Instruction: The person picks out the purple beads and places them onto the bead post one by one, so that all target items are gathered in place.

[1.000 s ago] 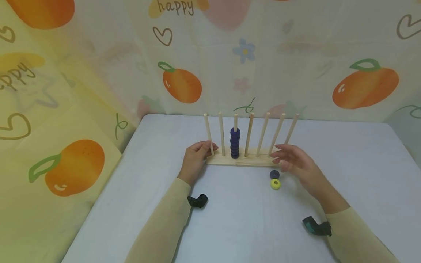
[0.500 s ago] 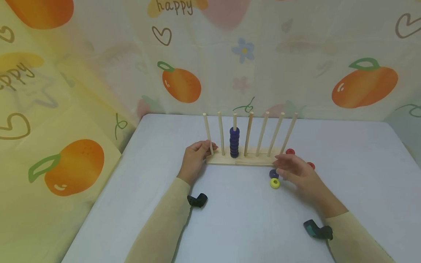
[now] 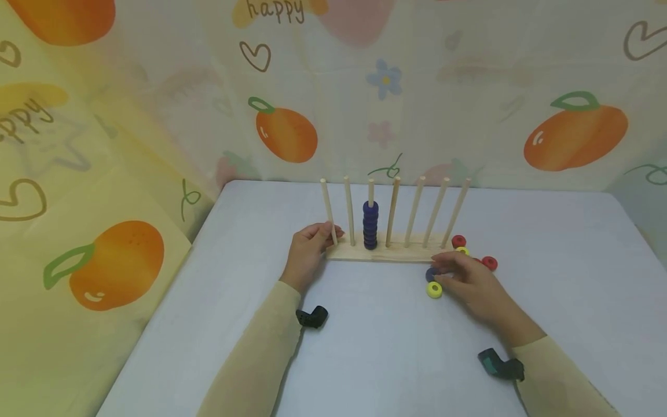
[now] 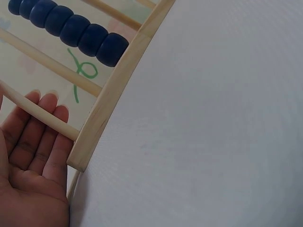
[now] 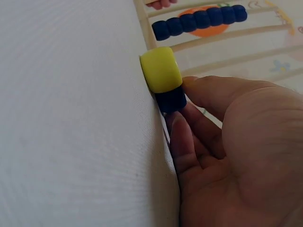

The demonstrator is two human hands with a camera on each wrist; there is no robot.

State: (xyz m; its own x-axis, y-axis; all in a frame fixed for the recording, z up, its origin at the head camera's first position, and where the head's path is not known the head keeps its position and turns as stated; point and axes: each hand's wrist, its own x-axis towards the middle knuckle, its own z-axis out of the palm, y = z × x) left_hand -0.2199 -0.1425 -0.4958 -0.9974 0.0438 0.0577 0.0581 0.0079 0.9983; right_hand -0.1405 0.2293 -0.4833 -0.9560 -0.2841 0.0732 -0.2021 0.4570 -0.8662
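A wooden peg rack [image 3: 385, 253] with a row of upright pegs stands on the table, several dark blue beads [image 3: 370, 226] stacked on its third peg from the left. My left hand [image 3: 307, 252] holds the rack's left end, its fingers behind the leftmost peg [image 4: 45, 116] and the thumb in front. Near the rack's right front corner, my right hand [image 3: 471, 286] pinches a loose blue bead [image 5: 171, 98] lying on the table, thumb on one side and a finger on the other. Against that bead sits a yellow bead [image 3: 434, 290].
Red beads [image 3: 489, 263] and another yellow bead [image 3: 462, 251] lie beyond my right hand, partly hidden by it. A white cloth covers the table [image 3: 365, 347]. Behind the rack hangs a patterned curtain [image 3: 443, 69].
My right hand has come down and nearer from the rack's right end to the loose blue bead, uncovering red and yellow beads behind it. The left hand has stayed at the rack's end.
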